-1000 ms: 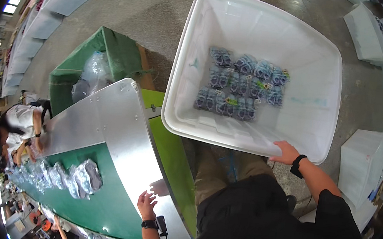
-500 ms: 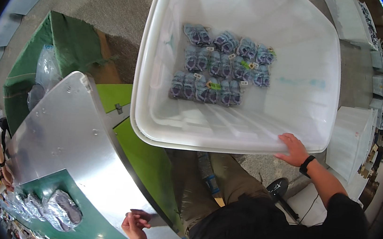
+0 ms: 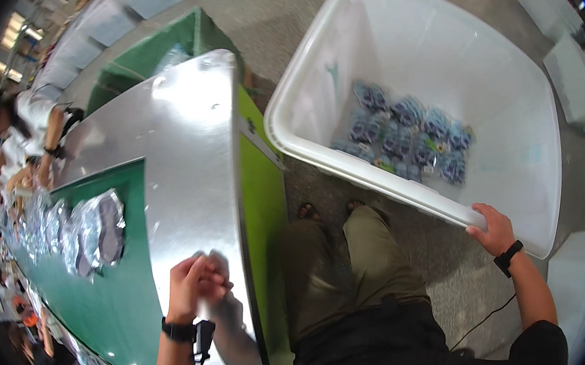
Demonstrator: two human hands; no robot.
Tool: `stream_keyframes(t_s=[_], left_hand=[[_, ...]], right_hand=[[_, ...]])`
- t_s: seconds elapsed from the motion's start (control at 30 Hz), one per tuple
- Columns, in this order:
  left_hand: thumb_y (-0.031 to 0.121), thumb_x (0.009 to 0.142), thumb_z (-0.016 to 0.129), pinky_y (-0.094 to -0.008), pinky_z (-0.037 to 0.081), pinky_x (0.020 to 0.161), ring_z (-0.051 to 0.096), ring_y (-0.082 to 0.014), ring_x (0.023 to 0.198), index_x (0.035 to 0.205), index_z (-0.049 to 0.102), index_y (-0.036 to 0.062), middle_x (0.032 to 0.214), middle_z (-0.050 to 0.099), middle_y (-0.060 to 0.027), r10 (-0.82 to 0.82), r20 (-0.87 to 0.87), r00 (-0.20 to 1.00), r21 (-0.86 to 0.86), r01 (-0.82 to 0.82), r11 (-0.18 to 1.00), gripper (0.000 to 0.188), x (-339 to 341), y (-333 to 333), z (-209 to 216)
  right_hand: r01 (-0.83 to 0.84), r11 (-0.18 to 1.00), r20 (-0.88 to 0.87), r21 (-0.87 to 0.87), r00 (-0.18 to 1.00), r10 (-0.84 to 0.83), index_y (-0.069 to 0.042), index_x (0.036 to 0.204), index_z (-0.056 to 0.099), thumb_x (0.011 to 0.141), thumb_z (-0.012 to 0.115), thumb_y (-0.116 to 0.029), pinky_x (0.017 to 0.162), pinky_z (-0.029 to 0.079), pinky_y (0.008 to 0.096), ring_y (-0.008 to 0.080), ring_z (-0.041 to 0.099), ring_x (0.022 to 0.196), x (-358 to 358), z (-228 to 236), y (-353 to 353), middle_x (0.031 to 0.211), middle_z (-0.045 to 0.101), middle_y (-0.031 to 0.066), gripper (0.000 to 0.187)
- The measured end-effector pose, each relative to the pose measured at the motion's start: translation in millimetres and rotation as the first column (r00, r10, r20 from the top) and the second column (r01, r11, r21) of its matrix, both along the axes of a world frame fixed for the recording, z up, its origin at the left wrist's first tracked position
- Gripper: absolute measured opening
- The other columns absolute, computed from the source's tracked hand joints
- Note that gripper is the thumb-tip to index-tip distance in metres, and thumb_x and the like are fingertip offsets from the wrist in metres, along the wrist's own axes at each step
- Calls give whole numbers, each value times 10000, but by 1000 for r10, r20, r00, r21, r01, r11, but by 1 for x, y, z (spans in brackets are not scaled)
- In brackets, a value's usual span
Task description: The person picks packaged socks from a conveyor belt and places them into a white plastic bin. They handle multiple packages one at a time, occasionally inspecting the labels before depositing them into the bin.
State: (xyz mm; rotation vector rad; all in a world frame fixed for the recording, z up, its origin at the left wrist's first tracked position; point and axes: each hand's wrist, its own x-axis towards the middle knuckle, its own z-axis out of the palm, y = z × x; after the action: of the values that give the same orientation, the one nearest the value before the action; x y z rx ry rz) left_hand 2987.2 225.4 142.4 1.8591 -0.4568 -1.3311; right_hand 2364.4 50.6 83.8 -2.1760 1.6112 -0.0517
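My right hand (image 3: 495,231) grips the near rim of a large white plastic bin (image 3: 406,195), fingers over the edge. On the bin's floor lie several rows of blue-grey sandals (image 3: 406,134) in clear bags with small tags. My left hand (image 3: 196,283) is over the shiny metal table edge (image 3: 196,171), fingers curled in with nothing visible in them. Beyond it, bagged dark-soled shoes (image 3: 100,233) rest on the green belt (image 3: 131,301).
Behind the metal table end stands a green cloth-covered container (image 3: 133,63). Other people (image 3: 32,124) are along the belt at the left. More white bins (image 3: 578,78) stand at the right. A black cable (image 3: 482,323) runs on the floor near my right arm.
The view has turned left, showing more of the belt and the people. My left hand has moved farther forward over the metal table. My right hand stays on the bin's rim.
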Motion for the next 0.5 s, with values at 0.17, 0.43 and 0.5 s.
stream_keyframes(t_s=[0.17,0.43,0.5], left_hand=[[284,1043,563,-279,564,499,708,-219,609,1000,607,-43,816,707,-165,-110,-56,992,-88,105,991,334,8,3,-3],[303,1049,557,-307,596,600,729,-215,730,1107,627,-30,974,705,-162,-193,-170,966,-169,164,972,345,21,15,-1],[301,1044,570,-309,599,612,734,-213,749,1132,633,-18,994,708,-147,-192,-131,973,-149,172,974,337,32,13,3]], right_hand=[[6,1000,-83,-27,996,-8,-75,1173,658,900,567,-695,885,520,512,423,671,1013,-7,-8,5,1055,722,207,684],[22,997,-145,-73,989,-33,-68,1098,697,928,569,-666,823,521,515,440,679,912,19,-16,15,931,725,216,635],[35,999,-98,-13,995,-36,-60,1097,703,931,575,-657,810,524,500,433,682,886,24,-14,16,906,724,208,632]])
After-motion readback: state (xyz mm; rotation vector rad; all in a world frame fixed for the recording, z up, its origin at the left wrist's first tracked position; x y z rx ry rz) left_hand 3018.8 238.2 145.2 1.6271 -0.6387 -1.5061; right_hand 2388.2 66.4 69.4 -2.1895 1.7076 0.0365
